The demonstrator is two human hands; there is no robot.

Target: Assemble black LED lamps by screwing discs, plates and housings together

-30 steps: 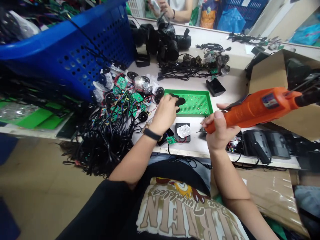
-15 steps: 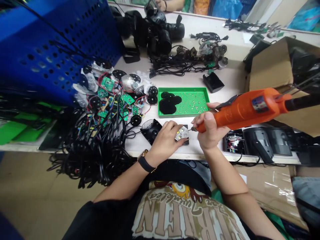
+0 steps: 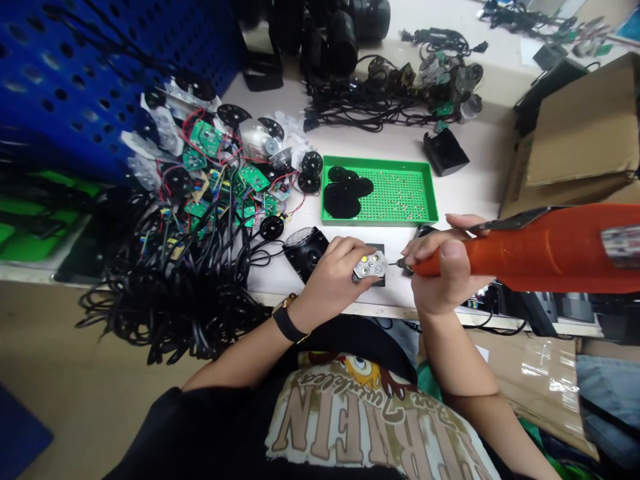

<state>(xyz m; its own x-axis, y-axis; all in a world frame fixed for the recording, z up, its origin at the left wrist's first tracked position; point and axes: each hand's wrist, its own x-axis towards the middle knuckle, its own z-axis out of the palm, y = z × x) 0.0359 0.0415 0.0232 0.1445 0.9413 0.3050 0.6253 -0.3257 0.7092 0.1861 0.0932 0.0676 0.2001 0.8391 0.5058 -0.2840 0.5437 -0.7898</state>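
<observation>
My left hand pinches a light-coloured, multi-sided LED light module with several round lenses, one showing yellow. Under the module lies a dark block. My right hand is wrapped round an orange electric screwdriver lying sideways. Its thin bit points left at the module, a small gap apart. Beside my left hand rests a black plastic housing with a mesh end. Just beyond both hands sits a green tray holding black discs and many small screws.
At the left, green circuit boards and wires are heaped over black cables that hang off the table edge. A blue perforated crate stands behind them. Cardboard boxes and a black plastic piece are on the right.
The camera view has shifted, and the screwdriver appears larger and closer. Its bit has backed slightly away from the module. My left hand still holds the module, now turned with more lenses showing.
</observation>
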